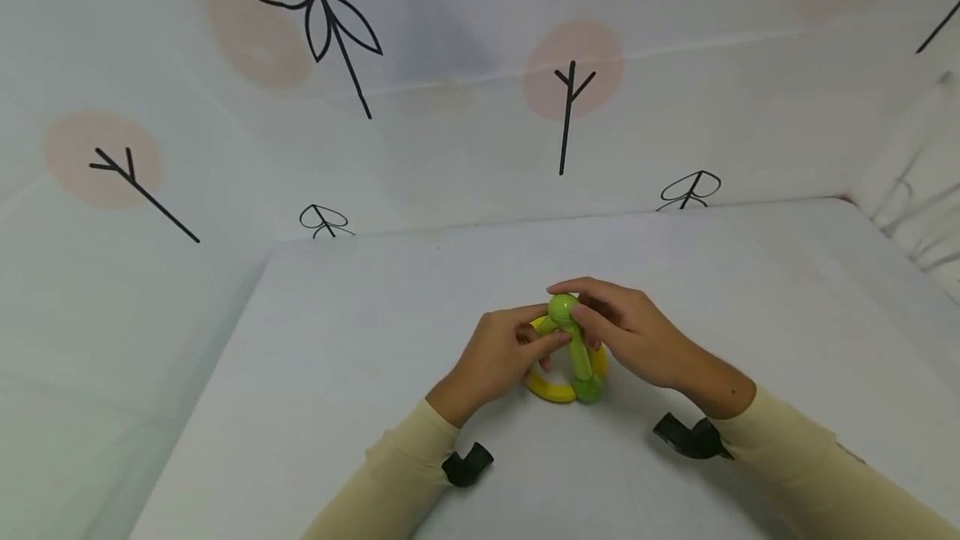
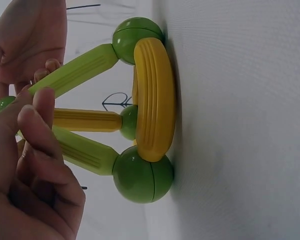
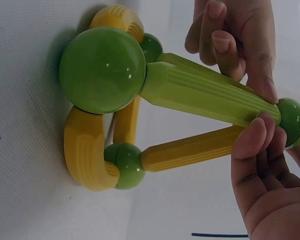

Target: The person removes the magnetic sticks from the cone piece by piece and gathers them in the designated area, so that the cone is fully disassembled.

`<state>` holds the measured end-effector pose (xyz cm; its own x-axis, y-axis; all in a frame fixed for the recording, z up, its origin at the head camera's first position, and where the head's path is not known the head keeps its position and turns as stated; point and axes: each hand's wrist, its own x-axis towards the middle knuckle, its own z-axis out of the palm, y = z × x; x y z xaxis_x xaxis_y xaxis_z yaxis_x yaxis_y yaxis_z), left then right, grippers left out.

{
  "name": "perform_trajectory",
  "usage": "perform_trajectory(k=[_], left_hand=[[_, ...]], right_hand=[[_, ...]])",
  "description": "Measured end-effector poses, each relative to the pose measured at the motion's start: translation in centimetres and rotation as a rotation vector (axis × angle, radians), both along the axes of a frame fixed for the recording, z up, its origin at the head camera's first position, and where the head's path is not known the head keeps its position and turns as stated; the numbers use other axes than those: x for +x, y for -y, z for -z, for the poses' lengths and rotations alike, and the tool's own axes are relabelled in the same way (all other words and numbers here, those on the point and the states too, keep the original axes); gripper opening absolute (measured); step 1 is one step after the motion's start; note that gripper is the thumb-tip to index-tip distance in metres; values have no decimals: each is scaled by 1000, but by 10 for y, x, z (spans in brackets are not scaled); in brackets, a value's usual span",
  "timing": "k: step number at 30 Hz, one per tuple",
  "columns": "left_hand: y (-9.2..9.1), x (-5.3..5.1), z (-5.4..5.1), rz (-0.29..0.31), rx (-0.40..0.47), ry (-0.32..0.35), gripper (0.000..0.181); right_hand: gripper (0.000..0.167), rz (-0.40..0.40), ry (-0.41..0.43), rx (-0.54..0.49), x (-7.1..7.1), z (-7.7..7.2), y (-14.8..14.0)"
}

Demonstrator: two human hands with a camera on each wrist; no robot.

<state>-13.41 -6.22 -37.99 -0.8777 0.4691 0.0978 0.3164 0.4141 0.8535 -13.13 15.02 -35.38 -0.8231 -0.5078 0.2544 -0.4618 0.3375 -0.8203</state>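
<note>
A pyramid-shaped frame of toy building rods and balls stands on the white surface. Its base is a ring of curved yellow rods [image 2: 157, 100] joined by green balls [image 3: 102, 70]. Straight light green rods [image 3: 200, 92] and a straight yellow rod [image 3: 190, 148] lean inward to a green ball [image 1: 562, 307] at the top. My left hand [image 1: 498, 354] pinches a light green rod just below that ball. From the other side, my right hand [image 1: 637, 336] holds the top ball between thumb and fingers. Some fingertips are hidden behind the rods.
The white table [image 1: 360, 373] stretches around the frame, with a white wall [image 1: 465, 148] bearing black line drawings behind it. Black curved pieces [image 1: 468, 465] stick out by both sleeves, near the tabletop.
</note>
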Motion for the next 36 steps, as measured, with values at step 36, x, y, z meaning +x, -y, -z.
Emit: perform_trajectory(k=[36], left_hand=[[1, -3, 6, -53, 157, 106, 35]], right_hand=[[30, -29, -36, 109, 0, 0, 1]])
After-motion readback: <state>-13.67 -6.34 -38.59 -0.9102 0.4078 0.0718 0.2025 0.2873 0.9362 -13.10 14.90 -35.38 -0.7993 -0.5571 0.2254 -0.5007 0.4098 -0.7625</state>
